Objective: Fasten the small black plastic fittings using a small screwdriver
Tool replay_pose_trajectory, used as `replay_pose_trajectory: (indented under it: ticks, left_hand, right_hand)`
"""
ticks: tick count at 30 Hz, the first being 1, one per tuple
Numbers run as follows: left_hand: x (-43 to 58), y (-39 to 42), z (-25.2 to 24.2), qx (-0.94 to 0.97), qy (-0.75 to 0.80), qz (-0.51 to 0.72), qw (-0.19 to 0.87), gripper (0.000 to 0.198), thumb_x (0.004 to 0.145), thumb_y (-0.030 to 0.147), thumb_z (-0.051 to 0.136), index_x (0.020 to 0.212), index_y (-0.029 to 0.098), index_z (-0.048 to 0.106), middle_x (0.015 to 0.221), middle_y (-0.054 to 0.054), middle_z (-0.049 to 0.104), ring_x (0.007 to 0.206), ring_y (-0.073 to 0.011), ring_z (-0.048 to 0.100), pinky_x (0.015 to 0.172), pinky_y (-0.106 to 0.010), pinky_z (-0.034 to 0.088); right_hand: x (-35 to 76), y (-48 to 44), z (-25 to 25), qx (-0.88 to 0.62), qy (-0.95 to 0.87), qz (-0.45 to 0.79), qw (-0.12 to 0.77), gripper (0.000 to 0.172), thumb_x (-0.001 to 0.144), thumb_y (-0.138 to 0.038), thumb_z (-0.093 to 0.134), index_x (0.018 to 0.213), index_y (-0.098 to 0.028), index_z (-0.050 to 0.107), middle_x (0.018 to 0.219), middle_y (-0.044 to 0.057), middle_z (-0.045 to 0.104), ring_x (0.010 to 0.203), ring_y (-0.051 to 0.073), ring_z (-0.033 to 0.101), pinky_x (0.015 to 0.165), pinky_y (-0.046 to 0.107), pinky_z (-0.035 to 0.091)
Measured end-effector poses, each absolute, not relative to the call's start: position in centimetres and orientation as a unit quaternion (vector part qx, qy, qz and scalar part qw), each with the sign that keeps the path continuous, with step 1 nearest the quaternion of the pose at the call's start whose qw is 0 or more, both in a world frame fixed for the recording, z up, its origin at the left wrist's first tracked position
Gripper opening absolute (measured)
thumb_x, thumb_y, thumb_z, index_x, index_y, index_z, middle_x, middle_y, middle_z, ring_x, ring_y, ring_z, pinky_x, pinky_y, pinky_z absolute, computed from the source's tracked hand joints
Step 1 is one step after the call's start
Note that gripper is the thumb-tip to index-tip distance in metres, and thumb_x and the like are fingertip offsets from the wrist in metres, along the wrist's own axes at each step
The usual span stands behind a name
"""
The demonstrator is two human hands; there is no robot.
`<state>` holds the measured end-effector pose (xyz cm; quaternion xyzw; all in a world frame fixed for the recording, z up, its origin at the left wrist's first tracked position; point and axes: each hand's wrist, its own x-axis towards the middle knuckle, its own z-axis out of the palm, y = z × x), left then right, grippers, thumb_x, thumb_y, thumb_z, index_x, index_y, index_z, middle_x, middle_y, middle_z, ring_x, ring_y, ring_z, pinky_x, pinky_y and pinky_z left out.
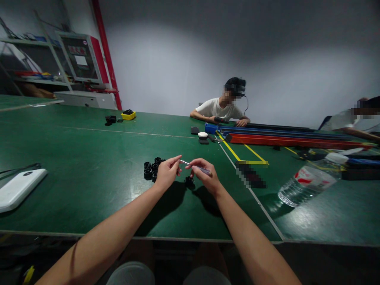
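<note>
My right hand point(206, 176) grips a small screwdriver point(204, 171) by its handle, with the thin metal shaft pointing left. The shaft's tip reaches the fingertips of my left hand point(168, 172), which are pinched together; whatever they hold is too small to make out. Beside and partly behind my left hand sits a cluster of small black plastic parts point(147, 171). One more black part point(189, 182) lies on the table below the gap between my hands.
A white phone-shaped device point(22, 188) lies on the green table point(89, 158) at left. A water bottle point(311, 180) leans at right. Long red and blue rails point(282, 139) lie behind it. Farther back are a yellow bin point(128, 115) and a seated person point(222, 107).
</note>
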<state>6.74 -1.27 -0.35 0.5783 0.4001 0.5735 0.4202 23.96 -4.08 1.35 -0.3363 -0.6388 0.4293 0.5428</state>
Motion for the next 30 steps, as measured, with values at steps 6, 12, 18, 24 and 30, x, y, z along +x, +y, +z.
replay_pose_trajectory:
  ticks: [6,12,18,24,30]
  left_hand:
    - [6.9,-1.5,-0.6,0.603,0.384,0.557,0.423,0.041,0.087,0.03,0.058,0.121,0.01,0.069,0.09,-0.009,0.075,0.052,-0.0102,0.057,0.048,-0.022,0.049]
    - [6.7,-2.7,0.2,0.721,0.384,0.489,0.307,0.035,0.093,0.031,0.051,0.119,0.015,0.068,0.095,-0.009,0.072,0.064,-0.0137,0.062,0.058,-0.024,0.05]
    - [6.5,-3.6,0.6,0.872,0.355,0.299,0.154,0.037,0.09,0.039,0.06,0.121,0.02,0.064,0.109,-0.009,0.065,0.087,-0.0204,0.064,0.084,-0.034,0.051]
    - [6.6,-3.5,-0.1,0.892,0.386,0.203,0.122,0.055,0.083,0.043,0.069,0.13,0.018,0.057,0.116,-0.012,0.06,0.099,-0.0275,0.065,0.087,-0.037,0.052]
    - [6.5,-3.1,-0.5,0.898,0.391,0.165,0.115,0.037,0.085,0.034,0.067,0.119,0.018,0.066,0.108,-0.012,0.065,0.096,-0.0287,0.067,0.085,-0.038,0.053]
  right_hand:
    - [24.0,-4.2,1.6,-0.357,-0.621,0.419,0.558,0.023,0.079,-0.04,0.069,0.09,-0.019,0.065,0.082,0.005,0.073,0.061,0.014,0.061,0.056,0.028,0.051]
    - [24.0,-3.7,1.5,-0.384,-0.592,0.411,0.577,0.024,0.076,-0.04,0.069,0.087,-0.019,0.064,0.077,0.004,0.07,0.056,0.013,0.058,0.05,0.025,0.046]
    - [24.1,-2.9,1.0,-0.418,-0.556,0.388,0.604,0.023,0.073,-0.038,0.069,0.084,-0.019,0.062,0.072,0.002,0.068,0.052,0.012,0.056,0.048,0.025,0.045]
    - [24.0,-2.7,0.8,-0.439,-0.533,0.38,0.616,0.023,0.072,-0.037,0.068,0.084,-0.018,0.062,0.071,0.001,0.067,0.05,0.011,0.055,0.046,0.023,0.041]
    - [24.0,-2.7,0.8,-0.443,-0.531,0.381,0.614,0.024,0.072,-0.037,0.068,0.084,-0.018,0.062,0.071,0.001,0.067,0.05,0.011,0.055,0.045,0.023,0.039]
